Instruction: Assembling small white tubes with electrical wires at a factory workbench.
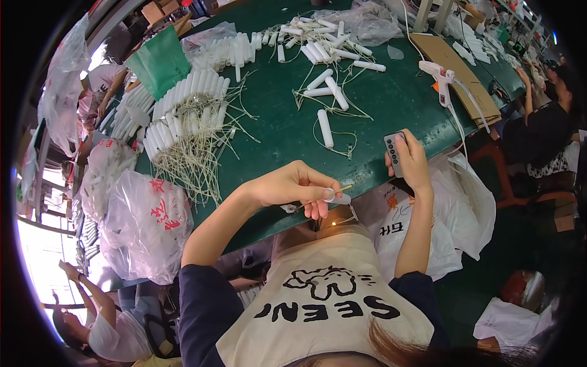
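My left hand (pixel 293 185) is closed at the table's near edge, pinching a short white tube (pixel 340 199) with thin wires. Just below it, in front of my apron, a small warm light (pixel 334 224) glows; how it joins the tube I cannot make out. To the right, my right hand (pixel 415 164) is wrapped round a slim grey remote control (pixel 392 153) with dark round buttons, its face turned up. Past my hands, a single white tube with a wire loop (pixel 325 129) lies on the green table (pixel 269 137).
Rows of white tubes with tangled wires (pixel 189 122) lie on the left, with more tubes (pixel 333 46) at the back. A glue gun (pixel 441 79) rests beside flattened cardboard (pixel 455 73). Plastic bags (pixel 143 226) bulge at the left edge. Other people (pixel 544 116) sit nearby.
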Motion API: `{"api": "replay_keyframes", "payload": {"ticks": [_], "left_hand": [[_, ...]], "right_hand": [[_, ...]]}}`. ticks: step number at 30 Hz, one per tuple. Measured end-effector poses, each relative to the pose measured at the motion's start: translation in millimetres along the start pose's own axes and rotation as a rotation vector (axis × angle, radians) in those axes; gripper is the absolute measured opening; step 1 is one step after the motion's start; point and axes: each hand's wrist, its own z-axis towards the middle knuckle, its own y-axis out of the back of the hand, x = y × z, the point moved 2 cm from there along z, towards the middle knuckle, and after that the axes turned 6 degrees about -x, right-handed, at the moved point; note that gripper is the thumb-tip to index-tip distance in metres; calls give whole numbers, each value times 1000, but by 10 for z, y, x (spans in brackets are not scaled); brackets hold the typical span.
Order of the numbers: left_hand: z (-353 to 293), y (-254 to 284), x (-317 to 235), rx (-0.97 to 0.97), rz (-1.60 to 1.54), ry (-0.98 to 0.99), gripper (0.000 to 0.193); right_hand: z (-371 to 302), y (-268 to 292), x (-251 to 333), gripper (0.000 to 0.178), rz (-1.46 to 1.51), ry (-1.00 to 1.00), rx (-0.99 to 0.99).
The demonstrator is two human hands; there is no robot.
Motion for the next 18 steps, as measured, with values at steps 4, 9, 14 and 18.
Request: {"api": "replay_keyframes", "payload": {"ticks": [4, 9, 14, 18], "left_hand": [[-10, 32, -7, 10, 15, -7, 25], [-14, 58, -15, -35, -7, -21, 22], [-6, 57, -19, -46, -7, -16, 22], [-13, 34, -31, -41, 19, -28, 22]], "right_hand": [[-99, 57, 83, 23, 115, -94, 174], [-429, 218, 99, 23, -84, -419, 651], [-568, 205, -1, 28, -252, -629, 659], [-633, 164, -238, 30, -359, -600, 734]]}}
